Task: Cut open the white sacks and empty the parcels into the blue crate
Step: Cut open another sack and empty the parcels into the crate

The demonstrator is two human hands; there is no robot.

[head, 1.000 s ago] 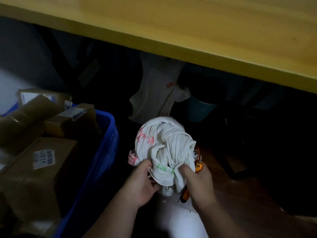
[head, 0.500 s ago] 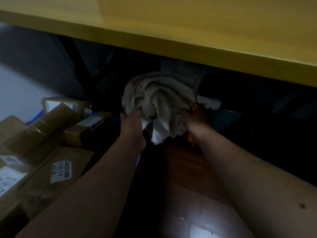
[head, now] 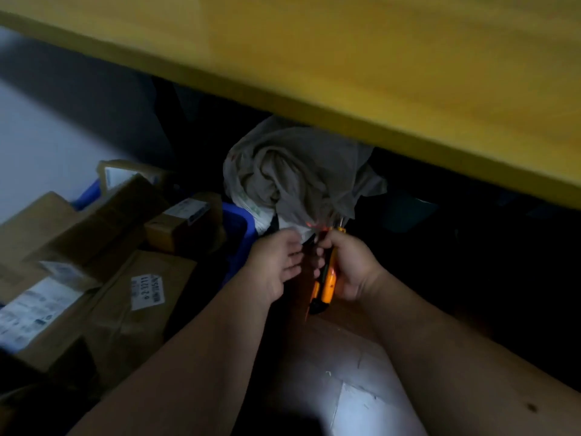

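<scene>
Crumpled white sack (head: 295,171) under yellow tabletop (head: 408,73), just beyond hands; right hand (head: 349,265) grips orange utility knife (head: 327,278); left hand (head: 276,265) loose, fingers relaxed.

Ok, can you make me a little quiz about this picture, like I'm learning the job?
1. True or false: the right hand grips an orange knife.
2. Where does the empty sack lie: A on the yellow table, B under it, C in the blue crate?
3. What fills the crate?

Key: 1 true. 2 B. 3 brown boxes.
</scene>
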